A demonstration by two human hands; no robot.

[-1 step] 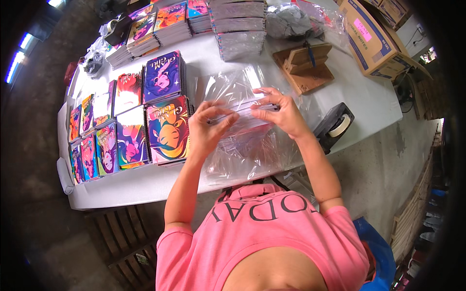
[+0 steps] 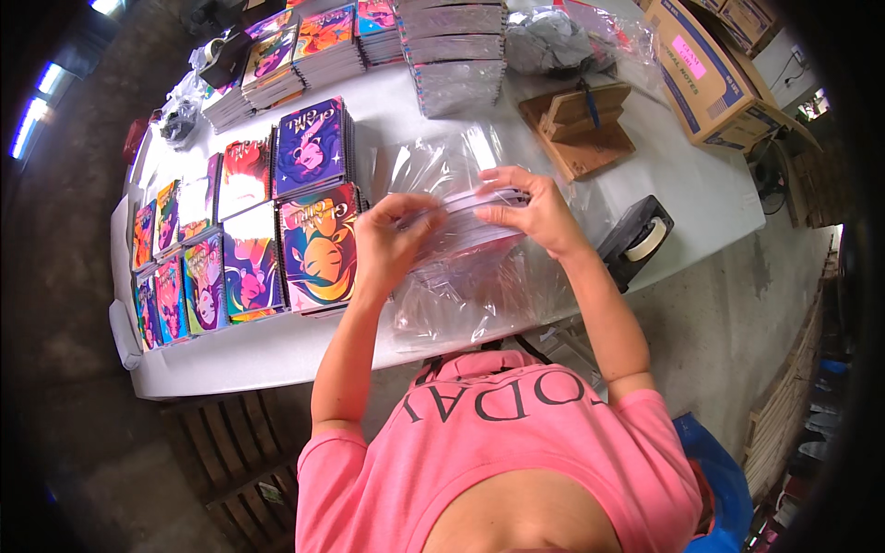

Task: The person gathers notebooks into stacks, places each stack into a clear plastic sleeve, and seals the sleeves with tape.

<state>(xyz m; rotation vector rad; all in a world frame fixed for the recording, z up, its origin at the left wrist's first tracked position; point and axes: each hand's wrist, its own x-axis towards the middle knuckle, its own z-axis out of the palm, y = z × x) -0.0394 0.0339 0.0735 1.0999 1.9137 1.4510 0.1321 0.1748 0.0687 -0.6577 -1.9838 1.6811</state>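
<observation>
A stack of notebooks [image 2: 479, 221] in clear plastic stands before me, its white page edges showing through the film. My right hand [image 2: 533, 214] grips its right end, thumb on the near side and fingers on the far side. At the left end, my left hand [image 2: 395, 235] pinches the plastic film, thumb and fingers together; the fingertips are slightly blurred. Loose clear plastic sheets [image 2: 461, 309] lie beneath the stack and spread toward the table's near edge. Just left of my left hand are rows of colourful spiral notebooks [image 2: 318, 249] in piles.
To the right sit a black tape dispenser [image 2: 638, 241] and a wooden stand [image 2: 581, 129]. A tall pile of wrapped notebooks [image 2: 454, 60] rises at the back. An open cardboard box [image 2: 705, 78] is at the far right. More notebooks [image 2: 324, 41] are stacked behind, left.
My left thumb and fingers have drawn closer together and shifted slightly left along the plastic. My right hand stays at the stack's right end, its fingers a little shifted.
</observation>
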